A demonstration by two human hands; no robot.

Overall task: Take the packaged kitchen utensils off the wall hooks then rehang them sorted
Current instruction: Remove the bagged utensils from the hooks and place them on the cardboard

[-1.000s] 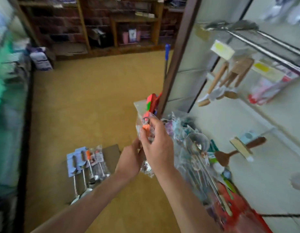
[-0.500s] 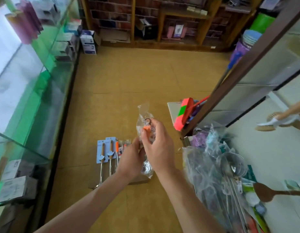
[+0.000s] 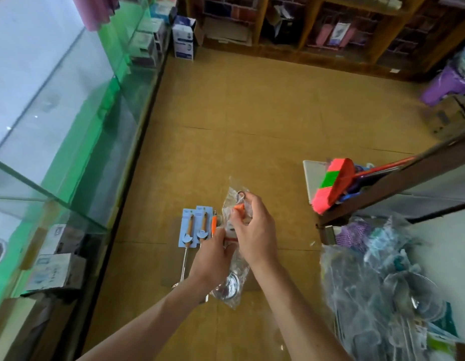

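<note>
Bagged utensil (image 3: pixel 231 284) — in both hands (image 3: pixel 255 237)

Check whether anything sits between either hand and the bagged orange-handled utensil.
Nothing visible does. The right hand pinches the bagged utensil near its top, and the left hand grips its middle. Both are directly on the plastic.

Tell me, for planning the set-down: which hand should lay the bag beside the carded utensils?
Probably left: left hand grips the bag nearest the carded utensils; right hand pinches its top.
</note>
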